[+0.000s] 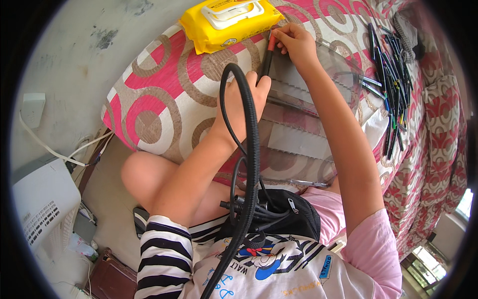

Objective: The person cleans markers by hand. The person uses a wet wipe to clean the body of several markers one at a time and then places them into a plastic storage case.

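Observation:
Before me, a marker pen with a dark barrel and a red-orange end spans both hands. My left hand grips its lower, dark part, partly behind a black cable loop. The fingertips of my right hand pinch its red-orange end, close to a yellow wipes pack with a white lid. Under and beside my hands lies a clear plastic case with ridged compartments, open on the patterned cover. To the right, many dark pens with coloured ends lie in a loose pile.
A thick black braided cable rises in front of the view from a black pouch at my waist. A grey checked cloth lies beyond the pens. At the left are a white appliance and a wall plug with white cords.

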Demonstrator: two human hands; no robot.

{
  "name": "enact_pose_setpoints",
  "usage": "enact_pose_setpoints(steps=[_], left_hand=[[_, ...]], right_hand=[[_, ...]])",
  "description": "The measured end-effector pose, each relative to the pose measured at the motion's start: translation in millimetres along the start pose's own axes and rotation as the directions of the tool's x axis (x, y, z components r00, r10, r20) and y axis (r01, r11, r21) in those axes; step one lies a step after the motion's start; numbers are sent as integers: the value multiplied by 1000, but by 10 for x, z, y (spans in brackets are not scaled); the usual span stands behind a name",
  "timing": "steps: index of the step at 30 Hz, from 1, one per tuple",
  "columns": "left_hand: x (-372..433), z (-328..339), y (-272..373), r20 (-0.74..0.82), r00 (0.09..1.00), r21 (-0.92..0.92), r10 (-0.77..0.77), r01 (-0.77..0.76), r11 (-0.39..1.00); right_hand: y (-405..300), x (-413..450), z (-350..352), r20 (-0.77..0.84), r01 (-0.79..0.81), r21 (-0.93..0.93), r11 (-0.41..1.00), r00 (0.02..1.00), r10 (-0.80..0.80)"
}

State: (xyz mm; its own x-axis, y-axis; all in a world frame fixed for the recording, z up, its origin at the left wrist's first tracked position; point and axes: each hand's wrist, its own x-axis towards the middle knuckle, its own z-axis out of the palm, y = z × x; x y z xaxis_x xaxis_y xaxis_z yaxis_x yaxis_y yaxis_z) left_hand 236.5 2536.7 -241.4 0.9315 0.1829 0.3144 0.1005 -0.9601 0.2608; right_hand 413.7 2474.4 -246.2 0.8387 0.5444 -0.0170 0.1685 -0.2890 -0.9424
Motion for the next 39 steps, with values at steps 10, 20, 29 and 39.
enact_pose_setpoints(steps=[10,20,29,39], left_hand=[[1,17,7,8,1000,-3,-6,6,1000],[18,37,28,-28,998,-108,-52,48,993],[12,5,2,2,999,-162,-53,52,985],[-22,-4,8,1,1000,-151,-19,19,988]], right_hand=[[78,-53,58,-21,-3,74,997,1000,4],[201,32,4,55,23,154,988,998,-32],[180,34,9,24,-58,240,969,998,54],[-94,-25,-1,33,-194,419,887,980,198]])
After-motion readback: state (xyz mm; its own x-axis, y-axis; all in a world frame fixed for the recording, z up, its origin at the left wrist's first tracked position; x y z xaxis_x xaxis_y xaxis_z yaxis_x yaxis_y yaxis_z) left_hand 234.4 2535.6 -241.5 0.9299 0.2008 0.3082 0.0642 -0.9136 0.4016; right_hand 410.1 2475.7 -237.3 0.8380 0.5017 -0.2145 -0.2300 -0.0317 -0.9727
